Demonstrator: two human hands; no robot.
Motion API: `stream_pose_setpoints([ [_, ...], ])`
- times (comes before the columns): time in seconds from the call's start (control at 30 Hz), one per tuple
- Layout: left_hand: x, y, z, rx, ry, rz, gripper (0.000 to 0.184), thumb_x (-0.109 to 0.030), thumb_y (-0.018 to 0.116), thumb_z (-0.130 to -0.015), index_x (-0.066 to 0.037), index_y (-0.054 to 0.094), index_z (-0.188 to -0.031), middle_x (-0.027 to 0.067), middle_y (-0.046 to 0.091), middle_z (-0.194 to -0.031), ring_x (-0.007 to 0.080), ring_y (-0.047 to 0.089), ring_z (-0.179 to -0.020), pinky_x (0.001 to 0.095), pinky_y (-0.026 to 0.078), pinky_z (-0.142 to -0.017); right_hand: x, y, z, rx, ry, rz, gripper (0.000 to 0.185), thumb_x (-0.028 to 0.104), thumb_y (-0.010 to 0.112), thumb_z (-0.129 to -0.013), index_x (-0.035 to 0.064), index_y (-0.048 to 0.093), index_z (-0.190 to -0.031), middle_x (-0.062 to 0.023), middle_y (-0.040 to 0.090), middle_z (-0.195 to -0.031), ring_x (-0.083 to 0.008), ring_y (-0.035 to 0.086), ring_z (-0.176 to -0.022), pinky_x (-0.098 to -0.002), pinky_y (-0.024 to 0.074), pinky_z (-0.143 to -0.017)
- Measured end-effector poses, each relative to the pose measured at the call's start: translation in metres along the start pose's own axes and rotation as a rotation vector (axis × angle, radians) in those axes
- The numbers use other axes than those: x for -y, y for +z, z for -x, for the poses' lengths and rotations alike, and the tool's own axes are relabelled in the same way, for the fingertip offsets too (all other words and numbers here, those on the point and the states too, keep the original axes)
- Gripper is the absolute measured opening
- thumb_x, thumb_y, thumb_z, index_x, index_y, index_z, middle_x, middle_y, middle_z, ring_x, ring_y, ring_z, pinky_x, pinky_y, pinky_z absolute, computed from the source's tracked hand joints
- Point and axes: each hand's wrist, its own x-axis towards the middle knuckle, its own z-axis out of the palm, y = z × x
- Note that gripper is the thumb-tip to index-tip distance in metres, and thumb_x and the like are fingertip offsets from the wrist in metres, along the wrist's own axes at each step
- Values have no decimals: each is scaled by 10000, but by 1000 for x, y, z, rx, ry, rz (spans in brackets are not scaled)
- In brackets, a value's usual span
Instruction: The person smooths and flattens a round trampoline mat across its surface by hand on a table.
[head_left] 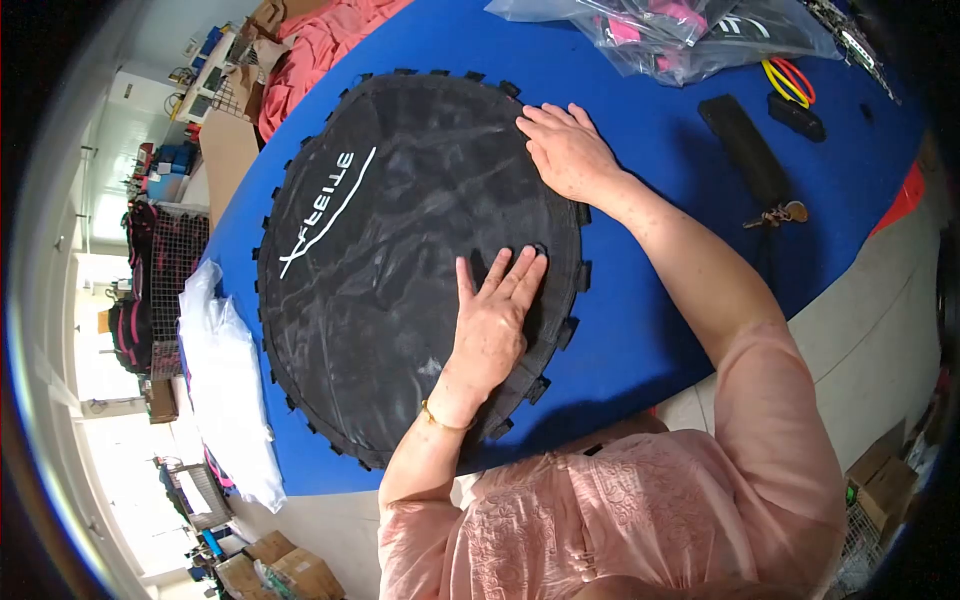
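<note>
A round black fabric mat (400,220) with short tabs around its rim lies flat on the blue table (640,290). White lettering and a curved white line (335,215) run across its far left part. My left hand (495,320), with a bracelet at the wrist, rests palm down on the mat's near right area, fingers spread. Over the upper right rim lies my right hand (570,150), flat with its fingers stretched out. Neither hand holds anything. Small wrinkles and pale smudges show on the cloth.
Right of the mat are a black pouch (745,150), keys (780,215) and yellow and red loops (790,82). Clear plastic bags (690,40) lie at the back. White plastic (230,390) hangs over the left edge; pink cloth (315,65) lies beyond.
</note>
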Motion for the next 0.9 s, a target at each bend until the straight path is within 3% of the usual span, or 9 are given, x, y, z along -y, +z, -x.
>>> stream_pose_setpoints([
  [0.37,-13,-12,85,117,-96,84,806,108,574,-753,-76,487,-1534,110,503,-1571,344,432,-1481,675,120,-1231,-2,9,-1,-26,-4,19,434,232,461,-1067,57,569,-1450,-110,485,-1576,-294,393,-1487,-494,233,-1256],
  [0.53,2,-9,42,56,-31,18,787,65,615,-772,-65,478,-1536,105,521,-1556,354,463,-1451,707,175,-1207,3,-5,0,45,12,-4,437,228,462,-1065,60,562,-1456,-110,483,-1577,-301,388,-1491,-499,233,-1255],
  [0.73,25,16,-30,-73,33,12,757,46,597,-805,-87,477,-1539,91,512,-1565,356,460,-1451,712,198,-1197,-7,12,-1,-31,-18,20,439,232,457,-1068,58,559,-1458,-119,480,-1580,-313,392,-1489,-503,230,-1254],
  [0.9,58,32,-65,-125,-75,-102,696,23,571,-850,-125,497,-1526,64,503,-1578,316,451,-1463,693,208,-1207,-12,20,-1,-50,-17,-9,439,238,462,-1068,63,560,-1459,-119,480,-1580,-310,388,-1491,-497,226,-1256],
])
